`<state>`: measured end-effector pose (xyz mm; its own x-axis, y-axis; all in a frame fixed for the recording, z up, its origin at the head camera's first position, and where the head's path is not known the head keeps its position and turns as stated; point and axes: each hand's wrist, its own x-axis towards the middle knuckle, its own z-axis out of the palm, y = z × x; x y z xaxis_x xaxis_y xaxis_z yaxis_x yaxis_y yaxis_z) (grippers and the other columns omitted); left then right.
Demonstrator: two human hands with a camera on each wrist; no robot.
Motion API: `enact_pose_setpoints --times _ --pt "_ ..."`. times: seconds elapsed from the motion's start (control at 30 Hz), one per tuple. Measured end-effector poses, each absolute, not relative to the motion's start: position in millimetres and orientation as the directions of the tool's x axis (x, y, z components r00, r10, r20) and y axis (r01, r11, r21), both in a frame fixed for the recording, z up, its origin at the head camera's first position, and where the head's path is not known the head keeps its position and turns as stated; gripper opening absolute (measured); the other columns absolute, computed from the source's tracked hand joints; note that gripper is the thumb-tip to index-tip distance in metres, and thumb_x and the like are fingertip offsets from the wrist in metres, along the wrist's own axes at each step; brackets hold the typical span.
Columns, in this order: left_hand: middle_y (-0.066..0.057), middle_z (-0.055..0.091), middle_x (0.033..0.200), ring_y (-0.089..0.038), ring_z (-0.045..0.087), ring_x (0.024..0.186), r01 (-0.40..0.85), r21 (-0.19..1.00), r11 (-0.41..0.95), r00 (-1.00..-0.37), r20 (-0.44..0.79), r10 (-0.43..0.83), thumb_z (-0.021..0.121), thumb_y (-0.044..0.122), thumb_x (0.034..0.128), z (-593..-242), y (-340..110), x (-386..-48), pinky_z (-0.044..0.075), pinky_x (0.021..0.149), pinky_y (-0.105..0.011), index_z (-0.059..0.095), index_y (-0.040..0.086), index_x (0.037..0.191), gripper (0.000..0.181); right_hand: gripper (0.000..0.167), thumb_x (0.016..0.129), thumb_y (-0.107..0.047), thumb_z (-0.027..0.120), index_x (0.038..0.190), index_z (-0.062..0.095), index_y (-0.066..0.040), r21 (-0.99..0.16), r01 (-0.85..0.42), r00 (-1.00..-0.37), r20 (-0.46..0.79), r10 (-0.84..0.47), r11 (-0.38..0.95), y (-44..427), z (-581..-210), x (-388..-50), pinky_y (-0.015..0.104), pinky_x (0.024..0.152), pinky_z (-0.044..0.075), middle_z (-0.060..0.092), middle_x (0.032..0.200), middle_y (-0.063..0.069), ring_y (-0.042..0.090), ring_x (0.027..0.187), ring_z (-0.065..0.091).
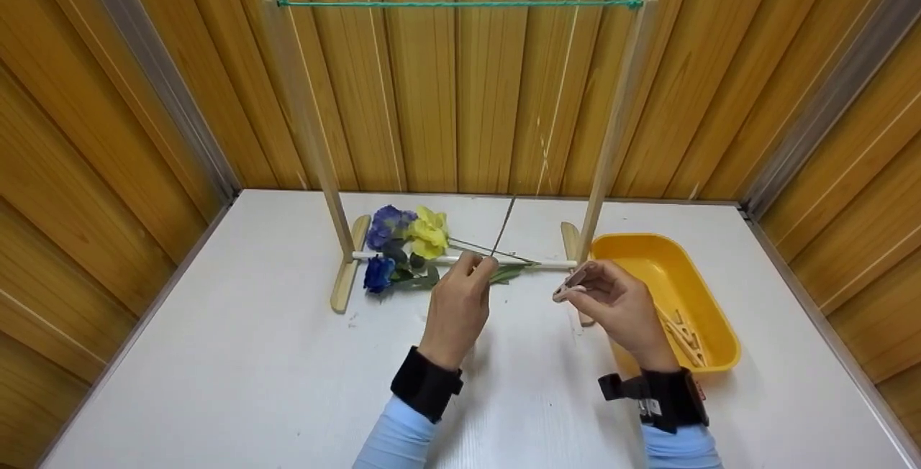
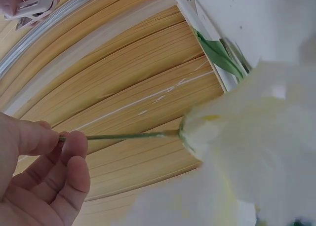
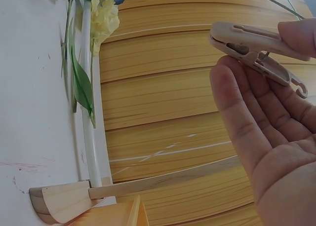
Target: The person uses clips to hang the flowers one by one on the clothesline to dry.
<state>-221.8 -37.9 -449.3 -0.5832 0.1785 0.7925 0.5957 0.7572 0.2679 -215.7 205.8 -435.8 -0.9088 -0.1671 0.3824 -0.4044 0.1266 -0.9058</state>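
My left hand [image 1: 458,311] pinches the thin green stem of an artificial flower [image 2: 242,137] between thumb and fingertips. The bloom looks pale, whitish-yellow and blurred in the left wrist view; in the head view my hand mostly hides it, and the stem [image 1: 505,223] sticks up beyond my fingers. My right hand [image 1: 624,307] holds a beige plastic clothespin [image 3: 254,41] between thumb and fingers, apart from the stem. Behind both hands stands a wooden frame [image 1: 619,124] with a green cord [image 1: 460,3] strung across its top.
At the frame's base lie a purple flower [image 1: 388,226], a yellow flower [image 1: 429,233] and a blue flower [image 1: 378,275], across a white bar [image 1: 554,264]. A yellow tray [image 1: 709,303] at the right holds several clothespins [image 1: 685,339]. Wood-look panels wall in the white table.
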Motion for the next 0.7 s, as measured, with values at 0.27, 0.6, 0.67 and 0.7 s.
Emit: enact_pose_setpoints --times 0.27,0.6,0.67,0.7 --pt "-0.006 0.061 0.096 -0.017 0.059 0.072 0.65 0.323 0.688 -0.577 0.799 0.169 0.063 -0.011 0.0957 -445.7 -38.3 -219.9 0.052 0.064 -0.028 0.064 0.008 0.105 0.021 0.022 0.087 0.012 0.075 0.106 0.066 0.009 -0.909 -0.4 -0.91 0.379 -0.17 0.117 206.7 -436.1 -215.8 0.026 0.085 0.059 0.071 0.098 0.02 0.02 0.092 0.074" --pt "-0.006 0.057 0.087 -0.016 0.055 0.064 0.616 0.327 0.717 -0.583 0.801 0.135 0.068 -0.007 0.0949 -455.1 -33.7 -222.1 0.049 0.057 -0.028 0.063 0.008 0.099 0.016 0.022 0.087 0.015 0.072 0.107 0.065 0.01 -0.906 -0.405 -0.91 0.385 -0.155 0.123 206.4 -435.3 -214.9 0.025 0.082 0.059 0.071 0.097 0.019 0.018 0.091 0.074" --pt "-0.006 0.055 0.084 -0.016 0.053 0.062 0.594 0.322 0.737 -0.586 0.801 0.122 0.069 -0.005 0.0943 -458.1 -32.8 -223.4 0.047 0.055 -0.028 0.061 0.009 0.097 0.016 0.022 0.086 0.015 0.072 0.106 0.065 0.01 -0.906 -0.405 -0.91 0.386 -0.15 0.127 205.9 -434.4 -214.6 0.024 0.082 0.059 0.071 0.097 0.019 0.018 0.091 0.074" --pt "-0.006 0.054 0.083 -0.017 0.052 0.061 0.581 0.318 0.75 -0.587 0.801 0.115 0.07 -0.005 0.0936 -459.8 -32.4 -224.2 0.046 0.054 -0.029 0.061 0.009 0.096 0.017 0.022 0.086 0.016 0.072 0.106 0.065 0.01 -0.906 -0.404 -0.911 0.385 -0.145 0.129 205.6 -434.0 -214.5 0.024 0.082 0.059 0.071 0.097 0.019 0.017 0.091 0.074"
